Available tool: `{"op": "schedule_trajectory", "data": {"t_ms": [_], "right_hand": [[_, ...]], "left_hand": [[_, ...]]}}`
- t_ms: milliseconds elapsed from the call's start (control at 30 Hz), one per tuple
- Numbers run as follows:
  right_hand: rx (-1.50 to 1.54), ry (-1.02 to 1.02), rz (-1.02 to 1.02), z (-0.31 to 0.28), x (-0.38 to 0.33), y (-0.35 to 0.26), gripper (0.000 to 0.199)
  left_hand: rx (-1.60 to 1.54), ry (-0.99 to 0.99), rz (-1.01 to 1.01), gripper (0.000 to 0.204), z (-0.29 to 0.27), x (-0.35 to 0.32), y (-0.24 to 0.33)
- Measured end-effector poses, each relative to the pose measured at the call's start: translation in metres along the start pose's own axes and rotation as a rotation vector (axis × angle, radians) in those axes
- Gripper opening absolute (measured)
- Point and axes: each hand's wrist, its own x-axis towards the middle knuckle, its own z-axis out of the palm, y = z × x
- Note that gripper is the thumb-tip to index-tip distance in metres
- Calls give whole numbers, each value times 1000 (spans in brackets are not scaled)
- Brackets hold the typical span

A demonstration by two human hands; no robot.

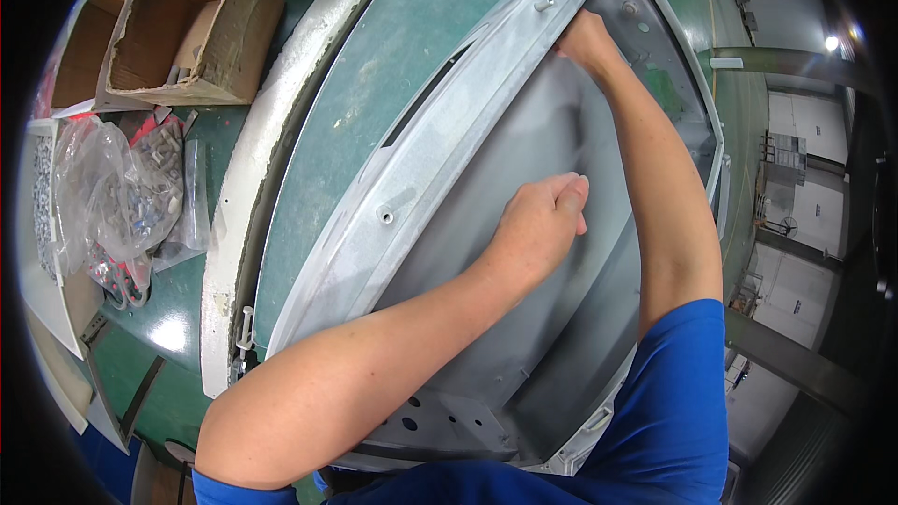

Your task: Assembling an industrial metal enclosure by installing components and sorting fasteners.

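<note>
The fingers (572,194) of the left hand (538,229) are curling shut at frame centre, pinching something too small to identify against the inside of the grey metal housing (524,318), which is filling the middle of the frame on the green counter (178,327). The right hand (585,37), upper centre, is gripping the housing's flange (449,131) beside a stud (543,5), fingers hidden. The small part may slip into the housing, or the flange edge nick skin.

Two open brown cardboard boxes (168,23) upper left; clear plastic bags of small hardware (117,192) below them, left edge.
</note>
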Motion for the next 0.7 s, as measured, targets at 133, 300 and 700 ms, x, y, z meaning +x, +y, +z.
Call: {"op": "schedule_trajectory", "data": {"t_ms": [133,300,700], "right_hand": [[31,-15,31,0,0,0,20],[206,130,113,-14,-24,2,22],[1190,110,257,-19,-258,-108,18]], "left_hand": [[2,-1,4,35,-1,0,0],[-22,30,21,37,1,0,-1],[-208,46,-4,32,6,0,-9]]}}
